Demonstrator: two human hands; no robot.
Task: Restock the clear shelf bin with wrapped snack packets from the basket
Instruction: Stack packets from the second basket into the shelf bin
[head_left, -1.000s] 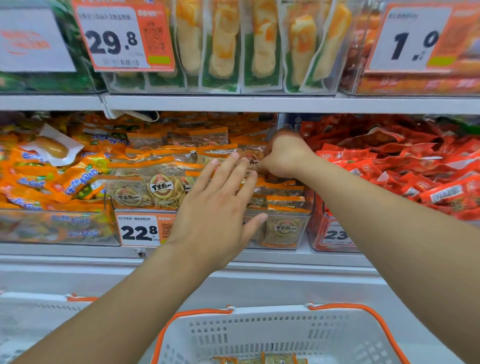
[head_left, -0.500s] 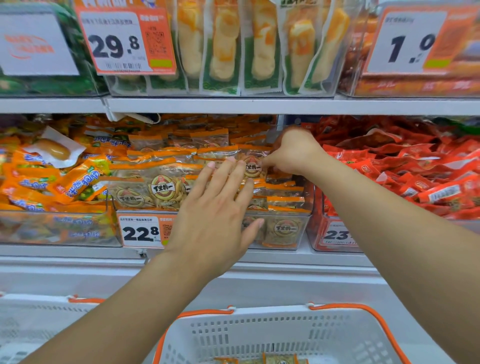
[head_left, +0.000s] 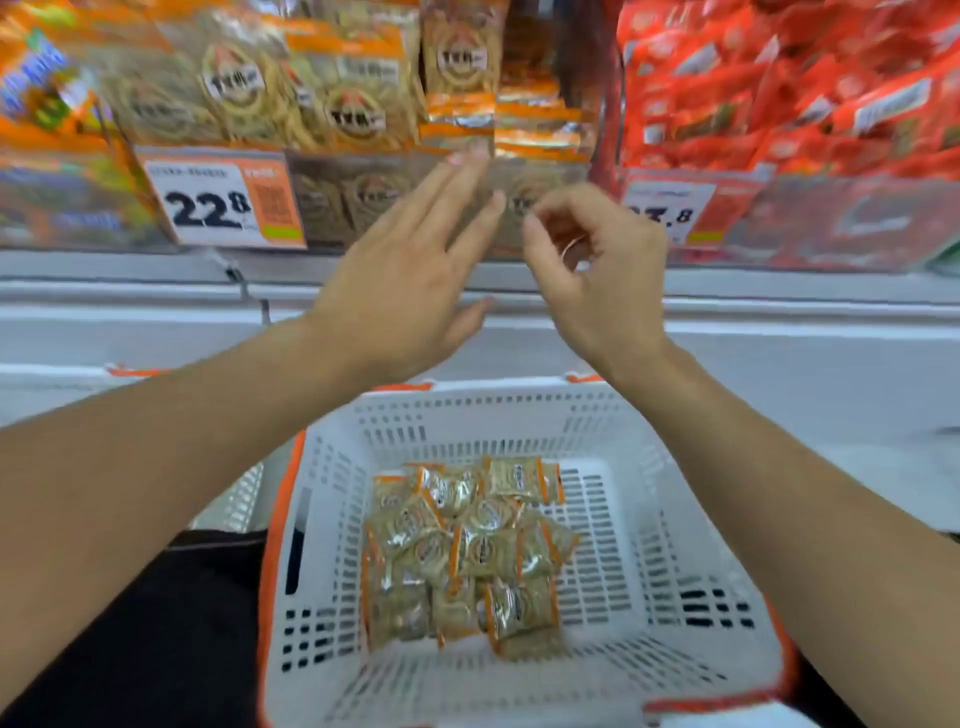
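We are holding both hands empty, left hand (head_left: 400, 291) flat, right hand (head_left: 597, 280) loosely curled. The snack packets (head_left: 462, 551) in the basket (head_left: 670, 519) are probably light and crinkly; we are favouring their crimped ends.

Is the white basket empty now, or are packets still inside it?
Not empty. A pile of wrapped packets lies on the floor of the white basket.

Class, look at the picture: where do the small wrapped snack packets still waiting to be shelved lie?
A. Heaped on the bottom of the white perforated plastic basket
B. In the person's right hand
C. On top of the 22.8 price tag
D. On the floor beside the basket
A: the small wrapped snack packets lie heaped inside the white perforated plastic basket, and both hands above hold nothing.
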